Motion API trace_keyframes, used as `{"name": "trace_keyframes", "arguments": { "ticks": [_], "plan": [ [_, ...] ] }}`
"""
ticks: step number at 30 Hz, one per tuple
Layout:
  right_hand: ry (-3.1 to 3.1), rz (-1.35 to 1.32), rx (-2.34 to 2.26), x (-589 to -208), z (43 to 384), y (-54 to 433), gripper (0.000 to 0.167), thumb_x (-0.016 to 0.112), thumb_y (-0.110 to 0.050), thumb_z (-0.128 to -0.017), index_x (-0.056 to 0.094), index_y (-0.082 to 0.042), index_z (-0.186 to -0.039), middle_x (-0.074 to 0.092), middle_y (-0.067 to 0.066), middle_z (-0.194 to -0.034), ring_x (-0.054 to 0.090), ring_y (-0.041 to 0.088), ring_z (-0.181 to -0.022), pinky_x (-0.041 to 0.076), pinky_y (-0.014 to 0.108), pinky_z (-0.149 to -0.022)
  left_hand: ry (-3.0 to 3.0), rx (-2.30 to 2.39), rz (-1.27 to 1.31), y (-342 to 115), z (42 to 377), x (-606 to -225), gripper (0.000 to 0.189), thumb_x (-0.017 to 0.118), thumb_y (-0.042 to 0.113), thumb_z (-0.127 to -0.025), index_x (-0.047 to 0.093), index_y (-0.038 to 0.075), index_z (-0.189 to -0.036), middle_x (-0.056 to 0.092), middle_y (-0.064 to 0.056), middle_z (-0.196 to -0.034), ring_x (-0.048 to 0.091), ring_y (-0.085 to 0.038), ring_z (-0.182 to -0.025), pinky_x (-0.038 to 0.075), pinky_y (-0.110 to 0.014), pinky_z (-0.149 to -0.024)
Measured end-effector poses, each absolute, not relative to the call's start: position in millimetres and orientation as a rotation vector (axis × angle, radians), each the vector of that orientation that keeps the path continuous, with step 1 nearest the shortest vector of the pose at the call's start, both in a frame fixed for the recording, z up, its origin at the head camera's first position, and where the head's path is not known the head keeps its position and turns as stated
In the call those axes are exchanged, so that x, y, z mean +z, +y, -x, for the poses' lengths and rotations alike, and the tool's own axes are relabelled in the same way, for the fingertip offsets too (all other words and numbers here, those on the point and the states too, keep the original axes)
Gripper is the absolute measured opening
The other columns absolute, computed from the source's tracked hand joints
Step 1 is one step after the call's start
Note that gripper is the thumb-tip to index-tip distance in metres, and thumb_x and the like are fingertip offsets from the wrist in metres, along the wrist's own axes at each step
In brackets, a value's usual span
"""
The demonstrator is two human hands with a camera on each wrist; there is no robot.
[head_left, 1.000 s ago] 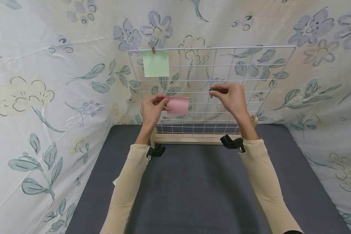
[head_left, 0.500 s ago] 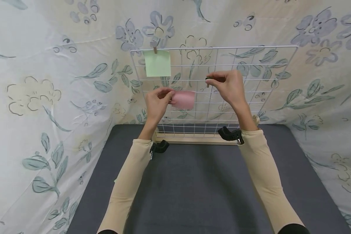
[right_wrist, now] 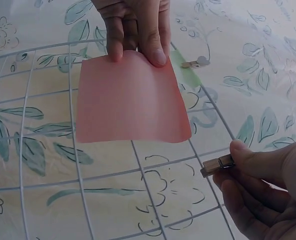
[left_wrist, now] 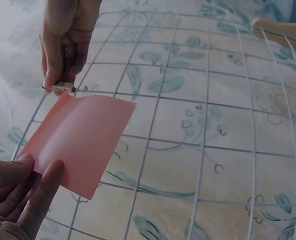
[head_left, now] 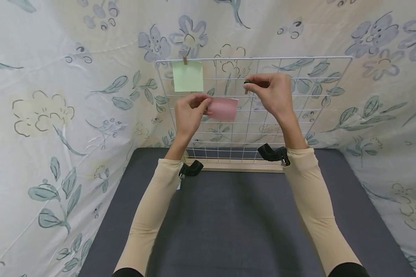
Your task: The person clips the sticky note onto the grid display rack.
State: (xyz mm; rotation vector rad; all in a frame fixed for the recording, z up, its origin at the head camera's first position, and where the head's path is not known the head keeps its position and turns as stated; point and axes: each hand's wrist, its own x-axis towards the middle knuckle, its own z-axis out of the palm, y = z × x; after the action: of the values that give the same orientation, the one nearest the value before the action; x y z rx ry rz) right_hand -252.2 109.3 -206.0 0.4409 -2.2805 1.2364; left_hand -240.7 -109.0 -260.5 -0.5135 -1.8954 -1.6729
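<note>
My left hand (head_left: 190, 117) pinches a pink square of paper (head_left: 223, 109) by its left edge, between thumb and fingers. The sheet bows slightly and stands in front of the white wire grid (head_left: 263, 58). To its right and a little higher, my right hand (head_left: 275, 92) holds a small wooden clothespin (right_wrist: 217, 166) between thumb and fingertips. In the right wrist view the clothespin is apart from the paper. A pale green paper square (head_left: 188, 77) hangs at the grid's upper left, fixed to the top wire by another clothespin (head_left: 185, 60).
The grid stands upright in a light wooden base (head_left: 235, 167) at the back of a dark grey table (head_left: 228, 223). Floral cloth (head_left: 55, 115) hangs behind and at the sides. A small pale blue piece (head_left: 178, 185) shows beside the left sleeve.
Both hands have risen along the grid. The left hand has carried the pink paper up and to the right, nearer the clothespin in the right hand.
</note>
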Motion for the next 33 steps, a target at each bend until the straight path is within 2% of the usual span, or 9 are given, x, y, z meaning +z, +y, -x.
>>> {"name": "trace_keyframes", "arguments": {
  "ticks": [10,21,29,33],
  "plan": [
    [-2.216,-0.468,1.265,-176,257,103,0.02,0.075,-0.014,-0.088,0.076,0.0,-0.103,0.074,0.016,-0.098,0.065,-0.001,-0.075,0.053,0.014,-0.073,-1.867,-1.694,0.514,-103,249,-230,0.012,0.07,0.001,-0.09,0.072,-0.01,-0.095,0.071,-0.022,-0.089,0.067,-0.016,-0.064,0.063,-0.029,-0.062],
    [-2.177,-0.476,1.327,-149,265,91,0.02,0.075,-0.015,-0.088,0.077,-0.003,-0.105,0.074,0.014,-0.102,0.069,0.005,-0.083,0.056,0.02,-0.087,-1.893,-1.762,0.378,-93,240,-191,0.013,0.067,-0.002,-0.09,0.071,-0.013,-0.097,0.07,-0.027,-0.091,0.067,-0.025,-0.065,0.063,-0.031,-0.061],
    [-2.179,-0.523,1.327,-137,275,79,0.02,0.075,-0.014,-0.088,0.077,-0.001,-0.103,0.073,0.015,-0.102,0.068,0.006,-0.081,0.057,0.02,-0.084,-1.898,-1.832,0.301,-91,238,-174,0.014,0.068,-0.003,-0.089,0.071,-0.014,-0.097,0.071,-0.025,-0.09,0.068,-0.02,-0.06,0.063,-0.029,-0.06],
    [-2.217,-0.522,1.319,-135,279,74,0.021,0.074,-0.014,-0.089,0.076,0.0,-0.104,0.073,0.014,-0.104,0.068,0.006,-0.081,0.058,0.02,-0.082,-1.889,-1.815,0.301,-91,238,-171,0.014,0.067,-0.003,-0.09,0.071,-0.014,-0.098,0.071,-0.027,-0.092,0.069,-0.022,-0.061,0.063,-0.029,-0.06]
  ]
}}
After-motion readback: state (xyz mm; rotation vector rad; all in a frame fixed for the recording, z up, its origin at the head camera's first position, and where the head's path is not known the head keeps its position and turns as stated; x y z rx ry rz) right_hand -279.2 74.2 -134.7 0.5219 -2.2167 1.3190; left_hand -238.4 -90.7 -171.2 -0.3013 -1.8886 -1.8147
